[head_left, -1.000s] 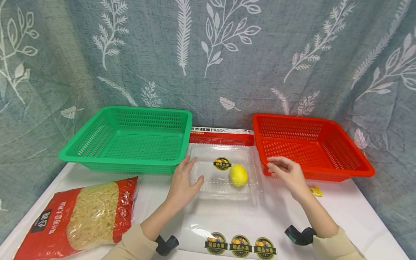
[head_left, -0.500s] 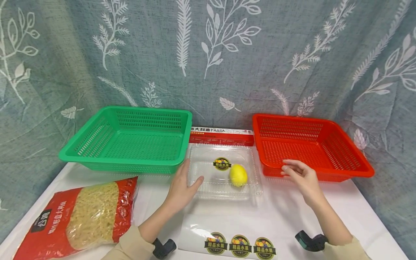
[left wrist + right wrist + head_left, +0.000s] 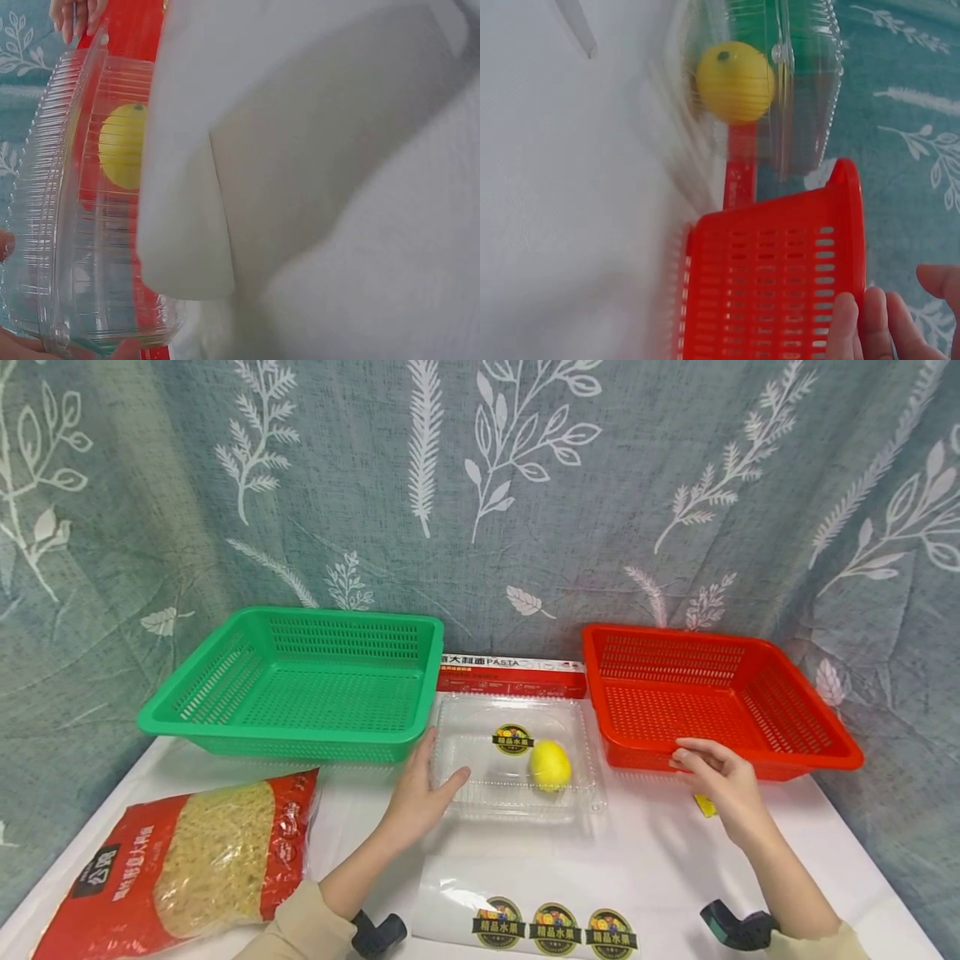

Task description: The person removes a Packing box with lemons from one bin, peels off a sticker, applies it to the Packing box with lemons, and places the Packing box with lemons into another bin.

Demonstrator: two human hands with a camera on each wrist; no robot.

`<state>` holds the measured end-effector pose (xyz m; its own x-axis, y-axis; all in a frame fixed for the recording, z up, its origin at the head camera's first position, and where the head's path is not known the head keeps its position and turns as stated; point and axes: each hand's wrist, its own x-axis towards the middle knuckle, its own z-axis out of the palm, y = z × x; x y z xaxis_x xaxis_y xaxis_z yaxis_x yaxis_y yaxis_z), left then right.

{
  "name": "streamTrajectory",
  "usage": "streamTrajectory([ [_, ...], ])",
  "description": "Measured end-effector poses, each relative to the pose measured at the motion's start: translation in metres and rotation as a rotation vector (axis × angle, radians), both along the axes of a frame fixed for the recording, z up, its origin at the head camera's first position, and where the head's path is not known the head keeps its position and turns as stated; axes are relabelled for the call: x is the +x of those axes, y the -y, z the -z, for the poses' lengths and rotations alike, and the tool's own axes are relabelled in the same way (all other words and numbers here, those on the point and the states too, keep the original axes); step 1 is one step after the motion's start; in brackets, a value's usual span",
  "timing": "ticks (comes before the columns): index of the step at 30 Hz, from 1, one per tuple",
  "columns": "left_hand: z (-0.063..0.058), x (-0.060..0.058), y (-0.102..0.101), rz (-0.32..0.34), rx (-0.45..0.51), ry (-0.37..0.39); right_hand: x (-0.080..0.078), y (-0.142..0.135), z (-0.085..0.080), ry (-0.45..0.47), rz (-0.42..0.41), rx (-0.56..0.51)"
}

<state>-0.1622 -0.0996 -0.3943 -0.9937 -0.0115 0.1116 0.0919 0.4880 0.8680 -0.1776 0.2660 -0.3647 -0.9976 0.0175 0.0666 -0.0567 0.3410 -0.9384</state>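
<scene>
A lidded clear plastic fruit box (image 3: 472, 768) sits in mid-table with a lemon (image 3: 551, 767) inside. The lid bears a round dark fruit sticker (image 3: 513, 739). My left hand (image 3: 422, 793) lies along the box's left side, thumb spread over its near left corner; its fingers are partly hidden beside the box. My right hand (image 3: 726, 781) hovers by the front rim of the red basket (image 3: 630, 752), fingers loosely bent and nothing between them. In the right wrist view, its fingertips (image 3: 845, 311) appear near the basket's rim; whether they touch it I cannot tell.
A green basket (image 3: 285, 737) stands at the back left, with a red pasta bag (image 3: 187, 860) before it. A red pasta box (image 3: 510, 681) lies behind the fruit box. Up front is a sheet with several stickers (image 3: 555, 927). A small yellow packet (image 3: 705, 806) lies near my right hand.
My right hand has moved right and a little nearer, away from the fruit box along the red basket's front. The left hand's fingers have come down beside the box.
</scene>
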Motion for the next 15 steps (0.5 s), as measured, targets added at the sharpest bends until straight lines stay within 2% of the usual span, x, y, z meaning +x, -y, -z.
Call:
streamTrajectory([
  [7, 0.002, -0.004, 0.0, 0.003, 0.051, 0.007, 0.001, -0.013, 0.0, 0.064, 0.032, 0.0],
  [15, 0.004, -0.009, 0.003, 0.016, 0.107, 0.046, 0.0, -0.025, 0.003, 0.165, 0.078, -0.189],
])
